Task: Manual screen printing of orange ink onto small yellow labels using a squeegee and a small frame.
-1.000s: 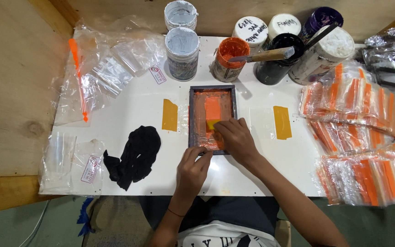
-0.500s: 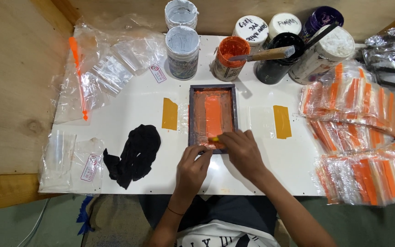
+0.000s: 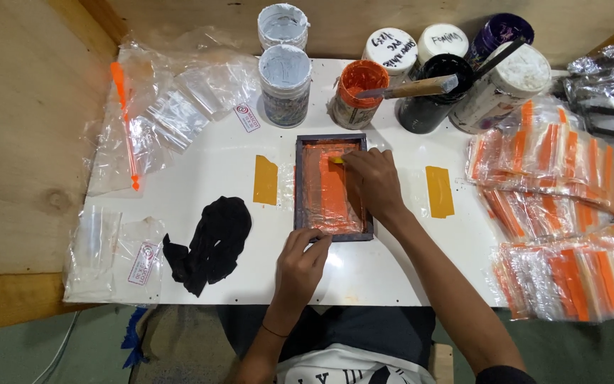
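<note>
Pinching the frame (image 3: 333,186)'s near edge, the left hand (image 3: 303,262) steadies it; right hand (image 3: 371,181) grips a yellow squeegee (image 3: 337,160) at its far end.

Frame (image 3: 334,186): on the table (image 3: 200,163) dead centre before me.
My right hand (image 3: 372,181): in the frame, at its 1 o'clock corner.
My left hand (image 3: 301,262): on the frame's 6 o'clock edge.
Cloth (image 3: 211,242): at 8 o'clock of the frame.
Jars (image 3: 286,84): in a row at 12 o'clock.
Filled bags (image 3: 563,213): heaped at 3 o'clock.
Empty bags (image 3: 172,107): at 10 o'clock.
</note>
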